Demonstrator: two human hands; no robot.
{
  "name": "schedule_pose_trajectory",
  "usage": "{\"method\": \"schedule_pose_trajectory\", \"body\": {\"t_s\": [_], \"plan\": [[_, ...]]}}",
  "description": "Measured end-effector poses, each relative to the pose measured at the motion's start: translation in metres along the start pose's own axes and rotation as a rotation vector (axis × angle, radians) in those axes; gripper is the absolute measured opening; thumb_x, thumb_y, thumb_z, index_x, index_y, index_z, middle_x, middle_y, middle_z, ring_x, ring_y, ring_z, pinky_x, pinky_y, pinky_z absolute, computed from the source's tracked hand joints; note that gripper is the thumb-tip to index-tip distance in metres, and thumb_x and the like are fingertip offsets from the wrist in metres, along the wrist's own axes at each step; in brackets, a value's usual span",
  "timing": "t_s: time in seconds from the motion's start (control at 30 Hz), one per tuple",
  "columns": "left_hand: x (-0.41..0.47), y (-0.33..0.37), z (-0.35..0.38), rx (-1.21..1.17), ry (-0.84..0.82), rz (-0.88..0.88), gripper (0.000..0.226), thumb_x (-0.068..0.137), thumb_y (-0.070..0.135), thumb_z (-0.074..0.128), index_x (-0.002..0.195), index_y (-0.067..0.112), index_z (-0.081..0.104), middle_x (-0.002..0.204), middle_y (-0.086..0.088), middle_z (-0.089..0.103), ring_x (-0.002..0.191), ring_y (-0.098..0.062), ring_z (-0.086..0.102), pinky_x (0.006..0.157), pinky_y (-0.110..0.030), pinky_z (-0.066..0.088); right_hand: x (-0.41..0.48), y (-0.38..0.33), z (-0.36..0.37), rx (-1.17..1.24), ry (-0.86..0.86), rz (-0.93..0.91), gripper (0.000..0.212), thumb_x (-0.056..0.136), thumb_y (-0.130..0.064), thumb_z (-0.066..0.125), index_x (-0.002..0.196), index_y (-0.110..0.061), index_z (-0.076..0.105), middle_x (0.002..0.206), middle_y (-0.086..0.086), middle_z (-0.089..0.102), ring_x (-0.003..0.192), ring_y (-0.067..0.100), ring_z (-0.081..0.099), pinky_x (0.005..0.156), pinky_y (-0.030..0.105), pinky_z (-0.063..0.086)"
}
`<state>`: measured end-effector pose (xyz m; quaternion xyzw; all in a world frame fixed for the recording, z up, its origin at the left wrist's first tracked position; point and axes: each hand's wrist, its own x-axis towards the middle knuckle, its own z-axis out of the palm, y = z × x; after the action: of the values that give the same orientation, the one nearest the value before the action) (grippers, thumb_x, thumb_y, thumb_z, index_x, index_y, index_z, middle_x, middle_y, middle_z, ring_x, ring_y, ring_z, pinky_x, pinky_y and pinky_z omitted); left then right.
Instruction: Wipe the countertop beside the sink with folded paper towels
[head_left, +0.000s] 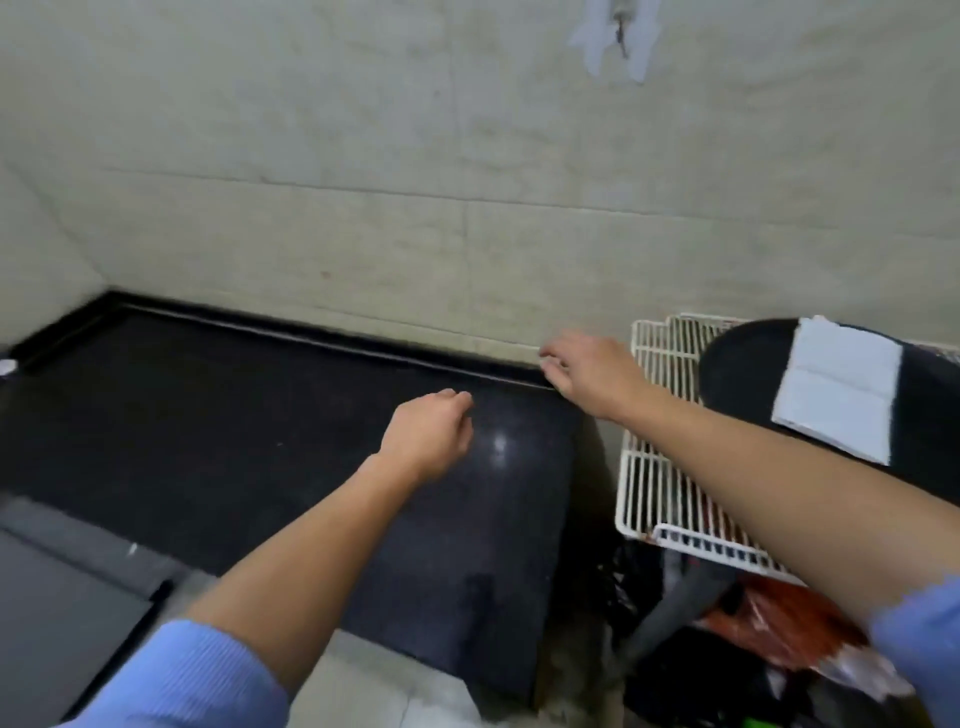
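Bare hands over black countertop (234, 415) at frame centre; left hand (428, 436) loosely curled, holding nothing; right hand (592, 371) near tiled wall (363, 234), fingers bent, empty; folded paper towels (836, 387) on dark round object (737, 374), right edge, atop white wire rack (654, 467).

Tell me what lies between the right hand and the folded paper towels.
In the head view, the white wire rack and the near edge of the round black object under the folded paper towels lie between them and the right hand.
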<state>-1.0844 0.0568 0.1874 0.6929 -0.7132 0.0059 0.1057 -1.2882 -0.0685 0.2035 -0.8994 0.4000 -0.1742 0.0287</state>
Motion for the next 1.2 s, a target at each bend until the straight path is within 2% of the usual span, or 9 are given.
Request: {"method": "schedule_pose_trajectory", "body": {"t_s": [0.23,0.47,0.57,0.87,1.03,1.2], "plan": [[-0.146,-0.168,-0.035,0.057,0.047,-0.338,0.021,0.09,0.028,0.045,0.1,0.019,0.061,0.101,-0.002,0.064,0.092,-0.029,0.061,0.071,-0.037,0.047,0.048,-0.201,0.08,-0.011,-0.133,-0.292,0.025,0.097,-0.04,0.042,0.106,-0.024,0.06,0.104,0.0,0.06,0.092,0.027,0.061,0.072,0.038,0.049],[-0.296,-0.345,-0.082,0.128,0.02,-0.552,0.021,0.09,0.028,0.046,0.101,0.018,0.061,0.104,-0.005,0.065,0.095,-0.03,0.061,0.077,-0.039,0.051,0.086,-0.428,0.164,0.064,-0.242,-0.44,0.026,0.097,-0.04,0.041,0.107,-0.025,0.059,0.108,-0.001,0.06,0.094,0.025,0.061,0.076,0.036,0.049],[-0.345,-0.402,-0.101,0.139,0.017,-0.624,0.022,0.09,0.027,0.046,0.101,0.016,0.061,0.103,-0.006,0.066,0.095,-0.03,0.061,0.074,-0.039,0.051,0.101,-0.506,0.182,0.073,-0.257,-0.532,0.027,0.097,-0.041,0.042,0.11,-0.025,0.058,0.109,-0.001,0.06,0.096,0.025,0.061,0.078,0.037,0.049],[-0.416,-0.531,-0.104,0.097,0.017,-0.801,0.023,0.09,0.027,0.046,0.102,0.015,0.061,0.104,-0.005,0.066,0.096,-0.029,0.061,0.074,-0.038,0.051,0.174,-0.655,0.248,0.048,-0.327,-0.693,0.028,0.096,-0.042,0.043,0.114,-0.024,0.057,0.112,0.001,0.059,0.099,0.026,0.061,0.076,0.036,0.046],[-0.416,-0.621,-0.117,0.147,0.026,-0.858,0.024,0.089,0.027,0.046,0.102,0.016,0.062,0.105,-0.006,0.066,0.098,-0.03,0.061,0.076,-0.038,0.05,0.243,-0.726,0.3,0.054,-0.359,-0.76,0.03,0.097,-0.042,0.042,0.117,-0.025,0.056,0.112,0.001,0.059,0.097,0.024,0.061,0.075,0.036,0.047],[-0.407,-0.714,-0.143,0.186,-0.02,-0.899,0.017,0.089,0.029,0.046,0.093,0.017,0.057,0.097,-0.006,0.063,0.092,-0.032,0.06,0.07,-0.038,0.045,0.332,-0.796,0.34,0.104,-0.363,-0.79,0.031,0.096,-0.043,0.044,0.119,-0.026,0.055,0.114,-0.001,0.059,0.097,0.022,0.06,0.072,0.034,0.045]]}}
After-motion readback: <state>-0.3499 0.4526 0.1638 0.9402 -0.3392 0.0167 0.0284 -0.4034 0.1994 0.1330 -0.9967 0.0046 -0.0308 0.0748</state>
